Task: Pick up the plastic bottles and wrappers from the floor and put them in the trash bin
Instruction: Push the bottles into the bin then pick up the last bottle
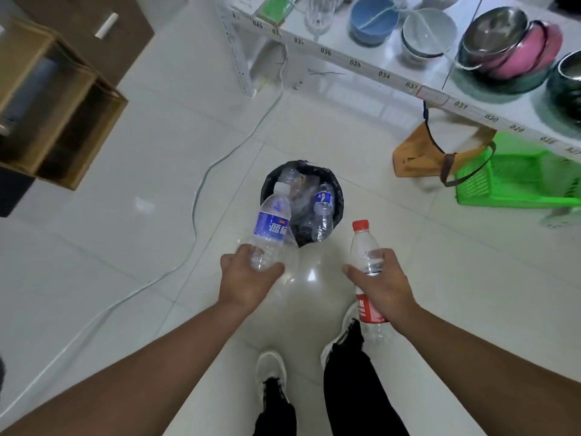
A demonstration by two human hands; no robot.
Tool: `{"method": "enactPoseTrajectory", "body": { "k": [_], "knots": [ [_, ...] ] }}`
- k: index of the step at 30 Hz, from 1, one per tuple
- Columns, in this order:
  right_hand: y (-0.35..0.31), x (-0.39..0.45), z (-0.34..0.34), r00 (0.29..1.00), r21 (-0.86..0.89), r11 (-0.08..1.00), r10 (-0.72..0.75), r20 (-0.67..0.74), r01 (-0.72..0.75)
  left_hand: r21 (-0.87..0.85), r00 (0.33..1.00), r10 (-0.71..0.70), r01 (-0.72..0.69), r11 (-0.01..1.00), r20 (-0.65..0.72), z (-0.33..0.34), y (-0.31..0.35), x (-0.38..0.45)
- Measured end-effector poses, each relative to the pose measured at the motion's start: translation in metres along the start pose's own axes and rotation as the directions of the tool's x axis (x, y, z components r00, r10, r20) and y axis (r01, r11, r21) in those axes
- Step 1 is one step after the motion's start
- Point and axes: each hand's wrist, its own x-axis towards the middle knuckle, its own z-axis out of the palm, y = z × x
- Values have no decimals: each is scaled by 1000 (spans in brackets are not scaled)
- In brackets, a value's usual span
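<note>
A round black-lined trash bin (339, 196) stands on the white tiled floor ahead of me. Inside it lie a clear bottle with a blue label (323, 212) and crumpled clear wrappers (298, 190). My left hand (248, 278) grips the base of a blue-labelled plastic bottle (272, 225), whose top leans over the bin's near left rim. My right hand (383, 287) is wrapped around a red-capped, red-labelled plastic bottle (364, 247), held upright just right of the bin and short of it.
A white shelf rack (355, 62) with bowls and glasses runs along the right. Under it sit a brown paper bag (415, 155) and a green basket (515, 177). Wooden cubbies (59, 114) stand at left. A white cable (201, 190) snakes across the floor. My feet (272, 369) are below.
</note>
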Motion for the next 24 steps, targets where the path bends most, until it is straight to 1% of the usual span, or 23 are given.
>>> {"method": "enactPoseTrajectory", "body": {
  "k": [2, 7, 10, 14, 17, 19, 21, 22, 23, 24],
  "knots": [
    [-1, 20, -13, 998, 8, 999, 46, 37, -46, 12, 999, -42, 42, 999, 0, 9, 19, 14],
    [-8, 61, -43, 980, 21, 990, 132, 148, -137, 111, 983, -184, 181, 977, 21, 36, 61, 47],
    [-19, 86, -47, 969, 53, 982, 171, 177, -183, 140, 981, -192, 186, 972, 24, 52, 81, 70],
    [-39, 119, -38, 963, 67, 978, 183, 195, -200, 173, 984, -166, 152, 973, 67, 66, 93, 105],
    [-48, 146, -15, 963, 57, 981, 168, 212, -183, 280, 983, -153, 120, 952, 98, 77, 91, 144],
    [-51, 168, 7, 973, -16, 990, 139, 182, -139, 336, 979, -159, 107, 936, 129, 90, 85, 174],
    [-50, 195, 33, 988, -111, 989, 107, 108, -95, 406, 978, -164, 98, 909, 132, 107, 78, 203],
    [-48, 208, 47, 993, -141, 987, 91, 72, -80, 466, 983, -141, 71, 882, 118, 115, 73, 217],
    [-45, 220, 61, 996, -163, 984, 74, 43, -66, 527, 991, -84, 18, 850, 101, 121, 69, 226],
    [-42, 232, 76, 999, -184, 982, 51, 20, -46, 581, 995, 5, -61, 812, 98, 125, 64, 233]
  ]
}}
